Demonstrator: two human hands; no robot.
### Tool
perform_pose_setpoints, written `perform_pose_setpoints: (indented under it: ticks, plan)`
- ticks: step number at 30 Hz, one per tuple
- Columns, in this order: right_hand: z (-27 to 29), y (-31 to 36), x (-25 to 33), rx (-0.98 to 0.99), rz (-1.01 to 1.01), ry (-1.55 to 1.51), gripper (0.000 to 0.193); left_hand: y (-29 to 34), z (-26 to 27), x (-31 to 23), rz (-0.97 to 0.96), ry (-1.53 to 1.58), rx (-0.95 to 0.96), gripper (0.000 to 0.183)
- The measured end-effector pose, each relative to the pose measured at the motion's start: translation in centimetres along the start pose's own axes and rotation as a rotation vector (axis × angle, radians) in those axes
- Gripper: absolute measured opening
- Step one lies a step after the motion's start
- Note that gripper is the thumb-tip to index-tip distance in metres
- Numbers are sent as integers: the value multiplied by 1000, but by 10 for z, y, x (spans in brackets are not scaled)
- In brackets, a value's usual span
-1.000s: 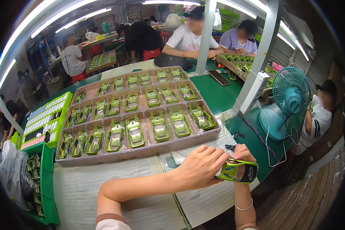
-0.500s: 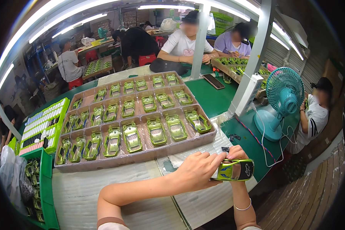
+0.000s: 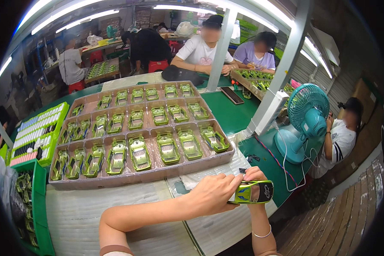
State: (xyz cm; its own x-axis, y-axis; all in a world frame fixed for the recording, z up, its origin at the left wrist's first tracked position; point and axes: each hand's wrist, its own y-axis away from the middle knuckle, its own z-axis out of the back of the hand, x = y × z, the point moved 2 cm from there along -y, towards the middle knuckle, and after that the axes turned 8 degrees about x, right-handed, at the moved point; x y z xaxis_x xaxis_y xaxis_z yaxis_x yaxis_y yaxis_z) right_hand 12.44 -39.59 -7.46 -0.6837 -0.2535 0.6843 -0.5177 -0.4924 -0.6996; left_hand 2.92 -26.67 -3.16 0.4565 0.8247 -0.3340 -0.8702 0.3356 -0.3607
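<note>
A green toy car body (image 3: 248, 193) with a black, white-marked end is between my two hands at the right front of the table. My left hand (image 3: 213, 193) reaches across from the left and is closed on one end of it. My right hand (image 3: 254, 174) grips it from the far side, its wrist passing beneath the car. A small black part (image 3: 242, 170) sticks up at the fingertips, where both hands meet; which fingers pinch it is hard to make out. The fingers under the car are hidden.
A compartment tray (image 3: 158, 171) of green car bodies fills the middle. To its left are a lime rack (image 3: 63, 123) of small parts and a green crate (image 3: 42, 205). A teal fan (image 3: 307, 121) with cables, small black pieces (image 3: 252, 158), a phone (image 3: 232, 95) and posts stand beyond; several people sit around.
The whole view has shifted slightly, so the scene sits a little further left. Both hands keep hold of the car body, with almost the same grip.
</note>
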Motion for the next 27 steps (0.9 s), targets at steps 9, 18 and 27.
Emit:
perform_pose_setpoints:
  ticks: [9, 18, 27]
  plan:
    - [-2, 0, -3, 34, 45, -57, 39, 2, -1, 3, 14, 48, 39, 49]
    - [-3, -2, -7, -10, 91, -36, 32, 0, -1, 6, 3, 59, 4, 49]
    - [15, 12, -29, 3, 57, -163, 49, -4, -6, 5, -31, 105, 18, 62]
